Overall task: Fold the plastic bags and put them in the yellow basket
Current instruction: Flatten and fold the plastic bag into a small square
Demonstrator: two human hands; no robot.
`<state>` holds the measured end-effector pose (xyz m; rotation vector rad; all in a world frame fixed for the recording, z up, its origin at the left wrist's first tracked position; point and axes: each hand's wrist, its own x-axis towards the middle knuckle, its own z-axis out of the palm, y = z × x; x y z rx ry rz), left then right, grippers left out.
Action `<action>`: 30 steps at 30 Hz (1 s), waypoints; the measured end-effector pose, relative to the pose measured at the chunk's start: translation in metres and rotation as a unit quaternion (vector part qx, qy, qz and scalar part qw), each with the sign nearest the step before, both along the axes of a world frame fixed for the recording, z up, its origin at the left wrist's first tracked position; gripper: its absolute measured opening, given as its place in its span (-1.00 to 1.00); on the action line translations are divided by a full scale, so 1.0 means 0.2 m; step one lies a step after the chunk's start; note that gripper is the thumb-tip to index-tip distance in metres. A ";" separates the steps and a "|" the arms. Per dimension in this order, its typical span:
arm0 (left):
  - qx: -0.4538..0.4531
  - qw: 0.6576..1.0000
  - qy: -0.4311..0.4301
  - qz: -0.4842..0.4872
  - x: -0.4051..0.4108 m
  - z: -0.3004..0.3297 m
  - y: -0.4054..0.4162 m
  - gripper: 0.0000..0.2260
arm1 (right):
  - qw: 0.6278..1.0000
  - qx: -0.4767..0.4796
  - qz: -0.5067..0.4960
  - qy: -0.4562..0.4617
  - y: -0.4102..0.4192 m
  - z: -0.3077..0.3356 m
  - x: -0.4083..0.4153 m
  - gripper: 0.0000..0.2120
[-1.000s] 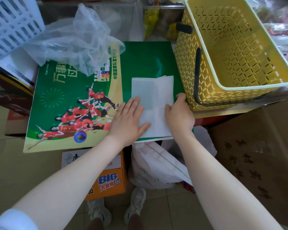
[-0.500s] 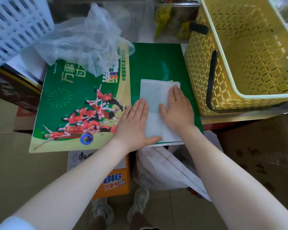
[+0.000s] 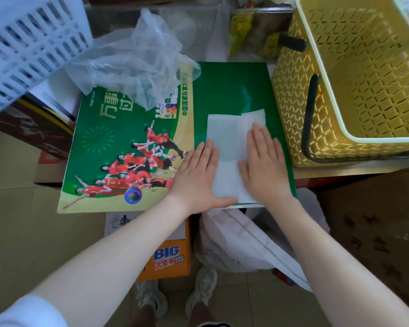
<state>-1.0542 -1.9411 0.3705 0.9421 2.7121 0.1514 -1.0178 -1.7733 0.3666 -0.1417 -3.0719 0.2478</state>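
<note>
A folded translucent white plastic bag (image 3: 229, 142) lies flat on a green printed board (image 3: 222, 90). My left hand (image 3: 196, 178) rests palm down on the bag's left edge, fingers together and flat. On the bag's right half lies my right hand (image 3: 265, 166), also pressed flat. Neither hand grips anything. A heap of crumpled clear plastic bags (image 3: 132, 62) sits at the board's far left corner. The yellow basket (image 3: 291, 109) stands to the right of the board with nothing visible inside, its black handle folded down.
A white slatted basket (image 3: 26, 43) is at the upper left. Below the board's near edge are an orange cardboard box (image 3: 170, 260) and a white sack (image 3: 234, 244). A brown cardboard box (image 3: 373, 232) stands at the lower right. Packaged goods crowd the back.
My right hand slid from the bag's right edge onto its top and now presses flat. The bag's right flap has been folded inward. My left hand stays on the left edge.
</note>
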 end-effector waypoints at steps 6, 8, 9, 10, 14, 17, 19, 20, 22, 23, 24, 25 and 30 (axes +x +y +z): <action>-0.018 1.000 -0.017 -0.002 0.00 0.02 0.01 0.05 | 0.997 0.009 0.023 -0.072 0.02 -0.03 0.25 -0.30; -0.022 1.000 -0.020 0.001 -0.01 0.02 0.00 0.07 | 0.996 0.002 0.018 -0.089 0.03 -0.01 0.25 -0.23; -0.019 1.000 -0.017 -0.003 -0.01 0.02 -0.01 0.07 | 0.996 -0.006 0.015 -0.090 0.03 -0.02 0.26 -0.19; -0.012 1.000 -0.007 -0.018 -0.01 0.01 -0.02 0.05 | 0.996 -0.017 0.008 -0.087 0.03 -0.02 0.26 -0.17; 0.085 0.980 0.100 -0.147 0.01 -0.01 -0.10 -0.23 | 0.996 -0.059 -0.014 -0.070 0.02 0.03 0.25 -0.16; 0.157 0.957 0.158 -0.188 0.05 -0.04 -0.15 -0.43 | 0.996 -0.071 0.058 -0.008 0.01 0.07 0.26 -0.29; 0.184 0.949 0.164 -0.194 0.08 -0.06 -0.16 -0.55 | 0.988 -0.100 0.114 -0.010 0.01 0.06 0.29 -0.37; 0.182 0.950 0.162 -0.194 0.08 -0.07 -0.17 -0.59 | 0.987 -0.105 0.122 -0.016 0.02 0.05 0.30 -0.39; 0.146 0.961 0.144 -0.185 0.08 -0.06 -0.17 -0.60 | 0.987 -0.081 0.133 -0.032 0.05 0.03 0.32 -0.37; 0.126 0.967 0.133 -0.177 0.07 -0.05 -0.17 -0.58 | 0.987 -0.059 0.144 -0.044 0.06 0.03 0.32 -0.37; 0.112 0.971 0.123 -0.170 0.06 -0.04 -0.17 -0.57 | 0.986 -0.040 0.155 -0.052 0.08 0.03 0.32 -0.40; 0.105 0.974 0.115 -0.165 0.06 -0.03 -0.17 -0.56 | 0.985 -0.030 0.163 -0.052 0.10 0.03 0.32 -0.42; 0.116 0.976 0.073 -0.169 0.02 0.00 -0.17 -0.50 | 0.974 -0.138 0.172 -0.057 0.18 0.04 0.32 -0.53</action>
